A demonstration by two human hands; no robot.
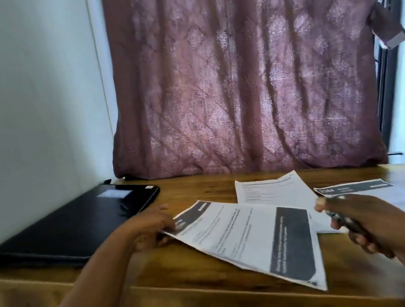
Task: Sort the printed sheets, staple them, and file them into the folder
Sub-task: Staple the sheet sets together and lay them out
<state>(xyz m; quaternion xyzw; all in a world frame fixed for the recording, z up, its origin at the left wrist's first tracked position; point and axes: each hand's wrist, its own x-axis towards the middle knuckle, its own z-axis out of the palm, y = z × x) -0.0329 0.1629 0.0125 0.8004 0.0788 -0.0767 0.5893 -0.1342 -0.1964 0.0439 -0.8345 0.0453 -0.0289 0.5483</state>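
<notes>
A set of printed sheets (248, 235) with dark header blocks lies slanted across the middle of the wooden table (180, 267). My left hand (152, 229) pinches its upper left corner. My right hand (357, 220) is closed around a dark stapler (347, 222) just right of the sheets. A second sheet (270, 188) lies behind them. A third sheet (355, 188) with a dark banner lies at the right, partly under my right hand. A black folder (76, 221) lies shut at the left of the table.
A mauve patterned curtain (244, 70) hangs behind the table down to its back edge. A white wall (27, 99) stands at the left. Dark window bars (392, 76) run down the right side. The table's front edge is close to me.
</notes>
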